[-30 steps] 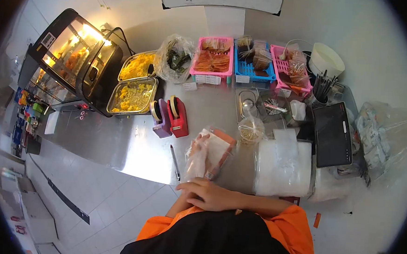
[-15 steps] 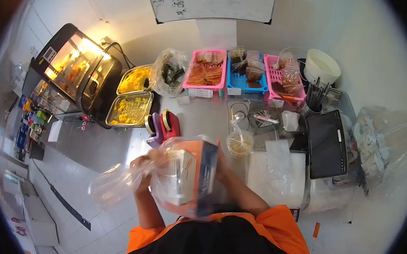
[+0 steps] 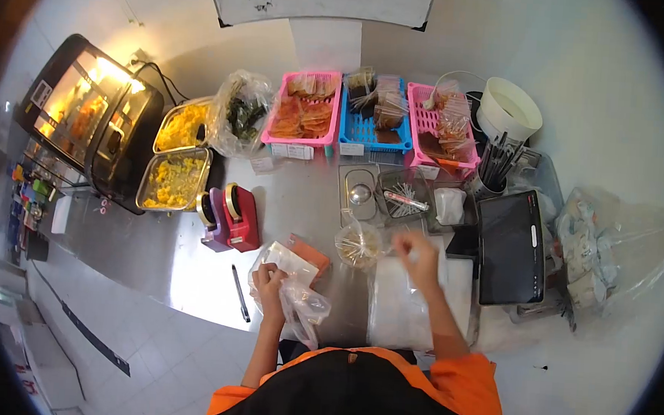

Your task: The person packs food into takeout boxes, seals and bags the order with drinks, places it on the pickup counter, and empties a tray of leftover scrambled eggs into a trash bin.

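Observation:
My left hand (image 3: 270,280) pinches the gathered neck of a clear plastic bag (image 3: 305,303). Inside the bag, a white and orange box (image 3: 290,263) rests on the steel counter. My right hand (image 3: 417,252) is raised over the stack of clear plastic bags (image 3: 402,303), its fingers curled and blurred; whether it holds anything is hidden. Just left of that hand sits a small bag of toothpick-like sticks (image 3: 359,244). A black pen (image 3: 240,293) lies left of the box, and behind it stand a red tape dispenser (image 3: 241,219) and a purple one (image 3: 214,219).
At the left stands a lit food warmer (image 3: 87,116), beside trays of yellow food (image 3: 174,178). Pink (image 3: 300,133) and blue baskets (image 3: 375,126) of packets line the back. On the right are a black tablet (image 3: 512,247), a cup of black utensils (image 3: 488,188) and a white tub (image 3: 510,110).
The bagged box has gone from being held up between both hands down onto the counter. My right hand has left it and moved right, over the plastic bags. The view has shifted.

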{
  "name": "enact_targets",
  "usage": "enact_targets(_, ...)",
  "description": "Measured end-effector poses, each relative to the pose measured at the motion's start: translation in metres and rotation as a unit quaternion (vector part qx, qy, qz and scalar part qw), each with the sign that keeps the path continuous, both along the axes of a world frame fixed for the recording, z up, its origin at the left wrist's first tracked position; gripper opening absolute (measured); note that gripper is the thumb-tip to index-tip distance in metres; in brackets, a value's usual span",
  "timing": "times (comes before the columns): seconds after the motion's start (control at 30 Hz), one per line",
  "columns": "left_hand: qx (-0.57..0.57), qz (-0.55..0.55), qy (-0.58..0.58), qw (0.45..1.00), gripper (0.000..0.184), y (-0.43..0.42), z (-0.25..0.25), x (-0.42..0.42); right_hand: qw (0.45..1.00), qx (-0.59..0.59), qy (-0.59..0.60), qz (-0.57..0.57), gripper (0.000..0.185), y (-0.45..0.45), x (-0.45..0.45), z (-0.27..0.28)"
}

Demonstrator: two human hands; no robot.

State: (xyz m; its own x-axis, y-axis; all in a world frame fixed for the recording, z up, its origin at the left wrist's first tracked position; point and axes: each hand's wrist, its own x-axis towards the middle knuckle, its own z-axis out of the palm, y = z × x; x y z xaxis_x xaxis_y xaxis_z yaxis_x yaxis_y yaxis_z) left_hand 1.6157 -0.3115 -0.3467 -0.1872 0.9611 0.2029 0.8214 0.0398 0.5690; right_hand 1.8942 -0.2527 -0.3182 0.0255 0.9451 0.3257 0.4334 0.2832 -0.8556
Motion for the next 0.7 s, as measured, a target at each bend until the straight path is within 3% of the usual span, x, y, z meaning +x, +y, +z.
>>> enact_targets(0.03,-0.003,0.020,-0.153,0.988,0.008,0.002,-0.006,0.000,0.995,0.074,-0.069,-0.007,0.007,0.035,0.012,0.001)
enact_targets(0.1,-0.003,0.062,-0.439,0.896,0.008,0.005,-0.019,-0.005,0.980,0.025,-0.185,0.065,0.010,0.098,0.032,-0.020)
enact_targets(0.2,0.059,-0.060,-0.151,0.985,0.011,0.006,-0.002,-0.010,0.870,0.039,-0.445,0.210,0.014,0.147,0.033,-0.037)
enact_targets(0.23,0.039,-0.044,-0.182,0.982,0.017,0.006,-0.003,-0.015,0.809,0.062,-0.527,0.251,0.015,0.154,0.029,-0.040)
enact_targets(0.33,0.054,-0.098,-0.252,0.961,0.018,0.006,0.014,-0.021,0.753,0.064,-0.596,0.271,0.015,0.165,0.020,-0.066)
enact_targets(0.37,0.013,-0.092,-0.287,0.953,0.019,0.004,-0.001,-0.031,0.771,0.057,-0.573,0.270,0.015,0.169,0.022,-0.072)
enact_targets(0.47,0.071,-0.218,-0.329,0.916,0.021,0.010,-0.004,-0.044,0.834,0.007,-0.480,0.273,0.014,0.171,0.031,-0.072)
enact_targets(0.6,-0.010,-0.180,-0.277,0.944,0.023,0.007,0.006,-0.048,0.941,-0.068,-0.233,0.236,0.013,0.169,0.043,-0.063)
enact_targets(0.7,-0.047,-0.125,-0.275,0.952,0.023,0.006,0.003,-0.046,0.982,-0.088,-0.084,0.146,0.007,0.158,0.047,-0.055)
